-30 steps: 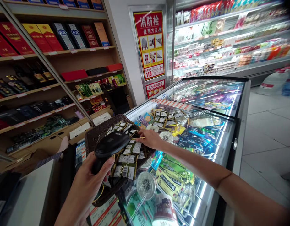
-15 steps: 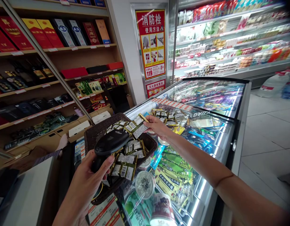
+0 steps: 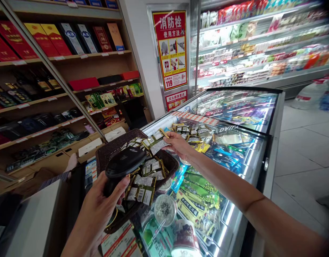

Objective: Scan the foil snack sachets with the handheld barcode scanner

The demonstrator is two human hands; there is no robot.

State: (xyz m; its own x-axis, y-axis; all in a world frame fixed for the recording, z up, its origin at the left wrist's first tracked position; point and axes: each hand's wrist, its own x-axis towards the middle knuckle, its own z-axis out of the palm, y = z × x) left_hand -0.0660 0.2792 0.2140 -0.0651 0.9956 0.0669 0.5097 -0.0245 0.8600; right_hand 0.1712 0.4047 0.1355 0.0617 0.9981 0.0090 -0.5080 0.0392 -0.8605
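Note:
My left hand (image 3: 104,200) is closed around the grip of a black barcode scanner (image 3: 125,160), whose head points toward the right. Pinched at its right edge, a small gold-and-white snack packet (image 3: 155,142) is held up by my right hand (image 3: 176,144), printed side toward me, just off the scanner's nose. Under both lies a dark brown woven basket (image 3: 111,146) with several similar packets (image 3: 141,187) in it. More such packets (image 3: 184,129) lie beyond my right hand on the freezer's glass top. The scanner hides part of the basket's contents.
The basket rests on a glass-topped chest freezer (image 3: 268,157) filled with ice cream packs (image 3: 199,184) and tubs (image 3: 165,210). Shelves of boxes and bottles (image 3: 84,55) stand at left. A grey-white box-like surface (image 3: 33,221) is at lower left. Another person's hand (image 3: 71,162) shows beyond it.
The packet in my right hand has tilted slightly and its print looks paler. The scanner has shifted a little to the left. Both holds are the same.

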